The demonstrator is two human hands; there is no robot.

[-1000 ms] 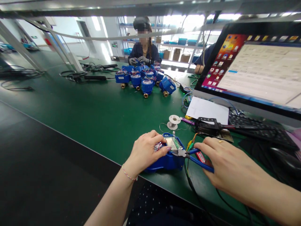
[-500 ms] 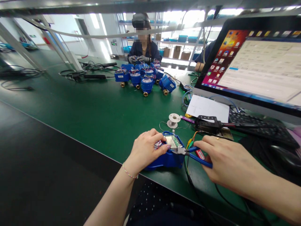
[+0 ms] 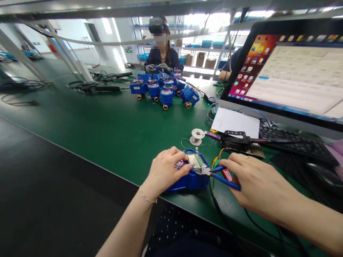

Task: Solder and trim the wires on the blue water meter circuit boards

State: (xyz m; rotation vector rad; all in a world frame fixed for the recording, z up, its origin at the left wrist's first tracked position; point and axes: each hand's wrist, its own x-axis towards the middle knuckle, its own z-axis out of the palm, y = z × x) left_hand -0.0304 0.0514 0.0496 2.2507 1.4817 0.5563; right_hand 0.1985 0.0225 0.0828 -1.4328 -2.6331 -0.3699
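Note:
A blue water meter (image 3: 187, 184) lies near the table's front edge, its top uncovered to show a green circuit board (image 3: 199, 159) and thin wires. My left hand (image 3: 169, 167) is closed on the left side of this meter, thumb and fingers at the rim of the opening. In my right hand (image 3: 248, 178) are blue-handled cutting pliers (image 3: 226, 181), the handles slightly apart. Their jaws reach the near rim of the housing, close to my left thumb; what lies between the jaw tips is too small to make out.
A solder spool (image 3: 197, 136) and a black soldering iron stand (image 3: 235, 140) sit beyond the meter. Clip leads (image 3: 215, 162) run beside the pliers. At right are a monitor (image 3: 289, 78), keyboard (image 3: 294, 142) and mouse (image 3: 323, 176). Several blue meters (image 3: 166, 96) stand before a gloved co-worker (image 3: 162, 59).

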